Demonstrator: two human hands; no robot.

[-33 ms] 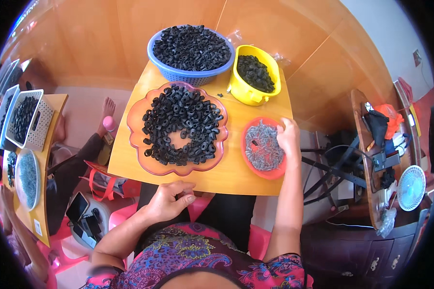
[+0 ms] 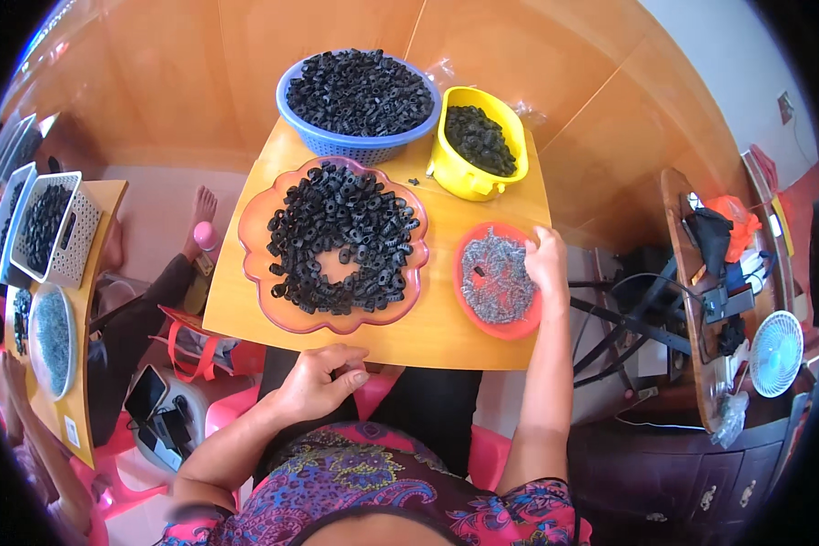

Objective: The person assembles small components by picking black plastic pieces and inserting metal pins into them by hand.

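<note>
My left hand point(image 2: 320, 382) is just in front of the table's near edge. Its fingers are curled in toward the thumb, and whatever they may hold is hidden. Over the right rim of a red plate point(image 2: 496, 332) is my right hand point(image 2: 546, 259), fingers bent together; I cannot make out anything between them. Many small grey metal pieces point(image 2: 500, 287) fill this plate, with one dark bit among them. To the left, an orange scalloped tray point(image 2: 257, 246) carries a ring of small black plastic parts point(image 2: 337, 205) around a bare patch.
A blue basket point(image 2: 355, 146) heaped with black parts and a yellow tub point(image 2: 464, 182) of dark parts stand at the table's back. Another person's leg point(image 2: 146, 309) and a side table point(image 2: 80, 364) with baskets are on the left. A small fan point(image 2: 775, 355) is at right.
</note>
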